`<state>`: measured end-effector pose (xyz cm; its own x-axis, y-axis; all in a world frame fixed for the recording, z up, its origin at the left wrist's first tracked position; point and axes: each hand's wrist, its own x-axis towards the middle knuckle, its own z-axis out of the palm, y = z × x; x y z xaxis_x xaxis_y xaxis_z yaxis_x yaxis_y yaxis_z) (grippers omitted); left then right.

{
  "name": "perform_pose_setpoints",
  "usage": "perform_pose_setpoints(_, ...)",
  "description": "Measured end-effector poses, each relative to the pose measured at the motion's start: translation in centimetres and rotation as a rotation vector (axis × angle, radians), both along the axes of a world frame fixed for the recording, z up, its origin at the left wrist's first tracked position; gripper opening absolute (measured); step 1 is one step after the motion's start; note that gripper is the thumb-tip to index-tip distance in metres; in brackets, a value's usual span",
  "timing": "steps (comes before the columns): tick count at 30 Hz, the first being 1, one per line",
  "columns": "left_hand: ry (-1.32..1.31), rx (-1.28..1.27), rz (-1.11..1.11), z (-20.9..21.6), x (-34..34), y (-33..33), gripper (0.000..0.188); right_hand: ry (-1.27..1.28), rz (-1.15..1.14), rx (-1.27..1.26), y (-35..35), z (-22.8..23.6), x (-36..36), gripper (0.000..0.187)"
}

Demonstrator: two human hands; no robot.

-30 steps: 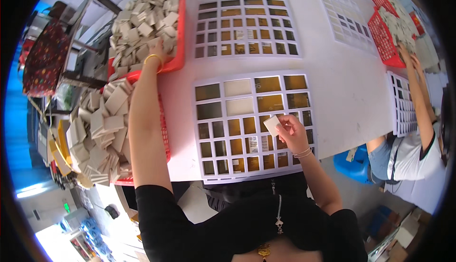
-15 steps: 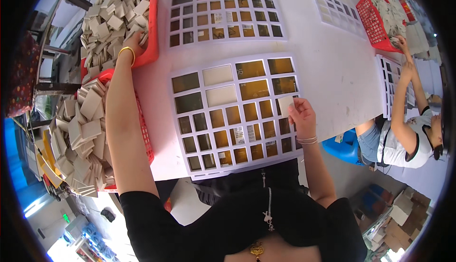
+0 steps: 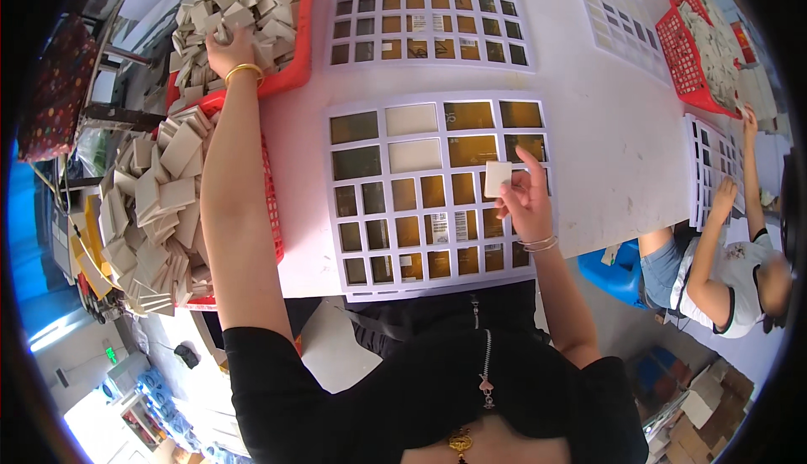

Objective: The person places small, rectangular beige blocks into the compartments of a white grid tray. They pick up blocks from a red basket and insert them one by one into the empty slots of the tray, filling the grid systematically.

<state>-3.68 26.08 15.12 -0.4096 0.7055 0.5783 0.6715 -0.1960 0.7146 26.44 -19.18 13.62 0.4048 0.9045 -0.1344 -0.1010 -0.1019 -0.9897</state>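
My right hand pinches a small square cream tile between thumb and fingers, with the index finger raised. It hovers over the right part of a white grid frame on the table. Two cells in the frame's second column hold larger cream tiles, an upper tile and a lower tile. Brown and dark surfaces show through the other cells. My left hand reaches into the far red basket, its fingers bent around a tile in the heap; the fingertips are partly hidden.
A nearer red basket of loose tiles stands under my left forearm. Another grid frame lies farther back, and a pale frame at far right. A co-worker works over a frame beside red baskets on the right.
My right hand has turned and drawn the small tile leftward over the frame, its index finger now lifted. My left hand has shifted among the basket's tiles. The whole view has shifted slightly.
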Motion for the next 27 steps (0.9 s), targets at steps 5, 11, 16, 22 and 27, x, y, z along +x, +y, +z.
perform_pose_setpoints(5,-0.768,0.003,-0.056,2.9,3.2,-1.4,0.045,-0.246,0.252,0.012,3.5,-0.8,-3.2,0.031)
perform_pose_setpoints(11,-1.394,-0.081,-0.438,3.4,2.5,-4.2,0.033,-0.524,0.419,0.044,7.2,-1.7,-6.9,0.012)
perform_pose_setpoints(16,-1.337,-0.397,-0.688,4.9,4.0,-16.9,0.024,-0.569,0.474,0.052,8.1,-3.3,-7.8,0.01)
perform_pose_setpoints(22,-1.399,-0.647,-0.587,-0.1,4.2,-29.5,0.026,-1.001,0.467,0.242,8.7,-3.0,-8.3,0.014)
perform_pose_setpoints(27,-1.563,-0.805,-0.727,-2.2,3.4,-34.5,0.027,-1.048,0.395,0.304,8.5,-2.5,-8.4,0.021)
